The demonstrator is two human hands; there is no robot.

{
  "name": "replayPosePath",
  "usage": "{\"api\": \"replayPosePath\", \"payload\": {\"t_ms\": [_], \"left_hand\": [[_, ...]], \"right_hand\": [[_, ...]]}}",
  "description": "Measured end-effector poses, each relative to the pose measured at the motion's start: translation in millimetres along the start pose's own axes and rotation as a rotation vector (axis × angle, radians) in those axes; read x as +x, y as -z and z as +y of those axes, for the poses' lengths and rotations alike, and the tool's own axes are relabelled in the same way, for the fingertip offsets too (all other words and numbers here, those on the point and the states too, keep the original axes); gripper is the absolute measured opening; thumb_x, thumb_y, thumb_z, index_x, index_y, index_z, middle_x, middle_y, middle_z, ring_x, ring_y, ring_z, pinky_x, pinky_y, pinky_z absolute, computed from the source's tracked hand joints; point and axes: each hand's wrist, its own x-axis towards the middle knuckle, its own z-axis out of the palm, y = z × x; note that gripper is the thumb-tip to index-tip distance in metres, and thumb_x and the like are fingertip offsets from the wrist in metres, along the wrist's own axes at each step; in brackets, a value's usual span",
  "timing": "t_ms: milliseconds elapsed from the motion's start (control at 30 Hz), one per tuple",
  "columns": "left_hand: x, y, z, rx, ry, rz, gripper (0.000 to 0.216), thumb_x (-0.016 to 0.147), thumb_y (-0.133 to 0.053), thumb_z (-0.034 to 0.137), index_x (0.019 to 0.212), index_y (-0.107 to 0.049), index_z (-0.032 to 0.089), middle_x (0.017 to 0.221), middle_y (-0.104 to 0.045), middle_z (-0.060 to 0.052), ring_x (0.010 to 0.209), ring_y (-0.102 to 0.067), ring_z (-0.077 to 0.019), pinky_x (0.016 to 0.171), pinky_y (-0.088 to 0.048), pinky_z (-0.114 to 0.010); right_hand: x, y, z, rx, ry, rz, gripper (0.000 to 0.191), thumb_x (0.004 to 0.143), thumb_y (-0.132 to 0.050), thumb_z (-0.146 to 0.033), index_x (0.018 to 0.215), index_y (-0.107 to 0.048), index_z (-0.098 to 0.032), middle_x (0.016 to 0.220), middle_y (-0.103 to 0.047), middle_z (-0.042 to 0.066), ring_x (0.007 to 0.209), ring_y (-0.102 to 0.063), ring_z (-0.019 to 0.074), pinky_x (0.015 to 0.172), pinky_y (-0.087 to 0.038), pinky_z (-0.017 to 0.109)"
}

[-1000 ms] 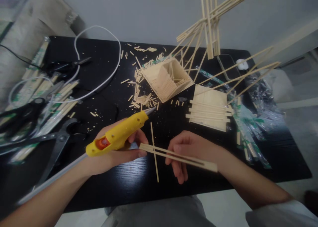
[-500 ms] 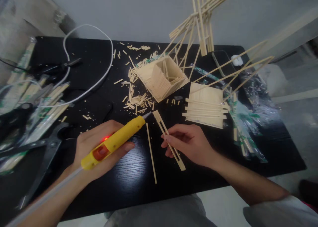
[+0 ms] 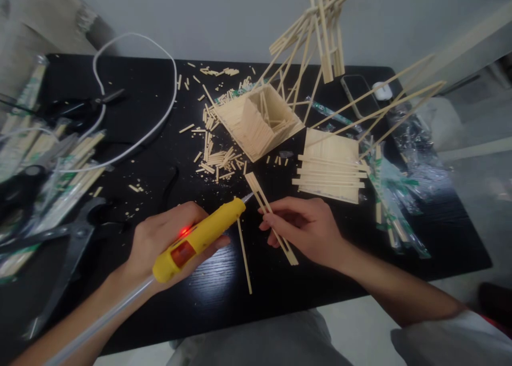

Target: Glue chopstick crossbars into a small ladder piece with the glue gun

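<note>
My left hand (image 3: 168,238) is closed around a yellow hot glue gun (image 3: 208,232) with a lit red light and a glue stick trailing from its back end. The gun's metal tip is at the left side of a narrow frame of thin wooden sticks (image 3: 256,187); whether they touch I cannot tell. Between thumb and fingers, my right hand (image 3: 300,224) pinches that frame, holding it slantwise with a gap along its middle. Below the gun's front, a single loose wooden stick (image 3: 245,259) lies on the black table (image 3: 160,312).
Behind stand a wooden stick box on a base (image 3: 256,120) and a tall stick structure (image 3: 320,30). A stick panel (image 3: 332,168) lies right, near plastic wrappers (image 3: 400,206). Cut stick pieces (image 3: 220,160) are scattered mid-table. Left are pliers (image 3: 80,232), packaged sticks (image 3: 68,200) and a white cable (image 3: 174,83).
My left hand has moved the glue gun to the right, bringing its tip from the frame's upper end to farther down its left side. My right hand keeps its hold.
</note>
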Motion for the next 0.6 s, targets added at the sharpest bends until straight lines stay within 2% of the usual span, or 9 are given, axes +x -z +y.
{"api": "replayPosePath", "payload": {"t_ms": [367,500,600], "left_hand": [[-0.1,0.7,1.7,0.05,0.005,-0.008,0.038,0.101,-0.075,0.058,0.085,-0.071,0.024,0.077,-0.074,0.001,0.061,-0.064,-0.0137,0.058,-0.045,-0.03],[-1.3,-0.6,-1.8,0.109,-0.066,-0.003,0.04,0.105,-0.07,0.059,0.088,-0.07,0.023,0.079,-0.073,0.002,0.062,-0.066,-0.0121,0.057,-0.046,-0.028],[-1.5,-2.3,-6.0,0.136,-0.129,0.015,0.042,0.108,-0.065,0.059,0.089,-0.069,0.022,0.079,-0.072,0.002,0.062,-0.066,-0.011,0.056,-0.046,-0.027]], "right_hand": [[0.1,1.7,-0.1,0.004,-0.002,-0.009,0.013,0.095,-0.088,-0.031,0.103,-0.089,-0.022,0.08,-0.085,0.002,0.055,-0.078,0.0132,0.053,-0.066,0.021],[0.0,1.8,-0.5,0.004,0.034,-0.013,0.013,0.091,-0.091,-0.025,0.103,-0.088,-0.02,0.08,-0.085,0.002,0.054,-0.078,0.0124,0.053,-0.065,0.017],[0.2,1.4,-0.5,-0.008,0.066,-0.019,0.012,0.094,-0.088,-0.025,0.104,-0.088,-0.018,0.081,-0.086,0.002,0.054,-0.079,0.0118,0.053,-0.065,0.015]]}}
